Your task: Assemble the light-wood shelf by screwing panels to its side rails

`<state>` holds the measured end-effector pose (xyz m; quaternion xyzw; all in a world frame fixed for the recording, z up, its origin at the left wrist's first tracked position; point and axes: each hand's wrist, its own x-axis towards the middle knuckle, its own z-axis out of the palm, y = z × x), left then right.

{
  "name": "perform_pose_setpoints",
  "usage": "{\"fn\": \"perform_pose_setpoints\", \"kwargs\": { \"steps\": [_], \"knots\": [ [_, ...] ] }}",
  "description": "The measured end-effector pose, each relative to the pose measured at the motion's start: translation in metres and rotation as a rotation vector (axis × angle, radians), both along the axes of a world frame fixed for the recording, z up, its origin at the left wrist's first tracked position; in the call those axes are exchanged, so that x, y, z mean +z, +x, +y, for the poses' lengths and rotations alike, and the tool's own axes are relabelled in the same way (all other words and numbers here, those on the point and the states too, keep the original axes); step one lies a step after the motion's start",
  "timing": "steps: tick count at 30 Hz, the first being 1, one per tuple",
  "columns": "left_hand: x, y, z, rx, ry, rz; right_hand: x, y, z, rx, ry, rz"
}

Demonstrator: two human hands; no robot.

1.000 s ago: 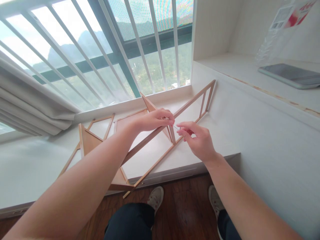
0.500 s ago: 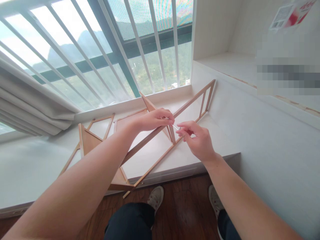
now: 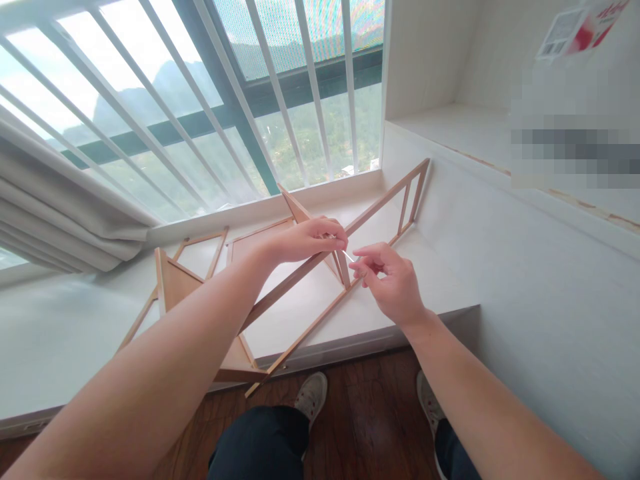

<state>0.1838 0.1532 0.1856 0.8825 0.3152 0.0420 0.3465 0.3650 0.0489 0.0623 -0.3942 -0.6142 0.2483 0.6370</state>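
Note:
A long wooden frame (image 3: 385,197) of thin rails and short cross struts lies slanted across the white window ledge (image 3: 60,333). My left hand (image 3: 313,239) grips its upper rail near a cross strut. My right hand (image 3: 393,283) pinches a thin silver pin or small tool (image 3: 348,255) whose tip touches the strut right beside my left fingers. Triangular wooden panels (image 3: 175,283) of the same structure stand on the ledge to the left.
A barred window (image 3: 210,100) and a grey curtain (image 3: 55,213) rise behind the ledge. A white shelf unit (image 3: 465,133) stands at the right, with a blurred object on it. My shoes (image 3: 311,393) rest on the dark wood floor below.
My right hand has shifted slightly left and up with the pin, closer to the strut. My left hand and the frame have stayed put.

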Motion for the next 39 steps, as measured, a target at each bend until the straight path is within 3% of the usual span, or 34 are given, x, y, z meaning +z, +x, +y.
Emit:
{"fn": "perform_pose_setpoints", "kwargs": {
  "steps": [6, 17, 30, 39],
  "knots": [
    [0.001, 0.0, -0.001, 0.005, -0.01, 0.0, -0.002, -0.003, -0.002, -0.003, -0.059, 0.023],
    [-0.003, -0.001, 0.004, -0.022, 0.025, 0.009, -0.025, 0.012, -0.013, -0.001, -0.097, -0.083],
    [0.0, -0.001, 0.005, -0.031, 0.034, 0.036, 0.001, 0.005, -0.007, -0.206, -0.001, -0.191],
    [0.007, 0.002, -0.001, -0.038, 0.049, 0.06, 0.019, 0.009, -0.004, -0.165, -0.005, -0.305]
  ]
}}
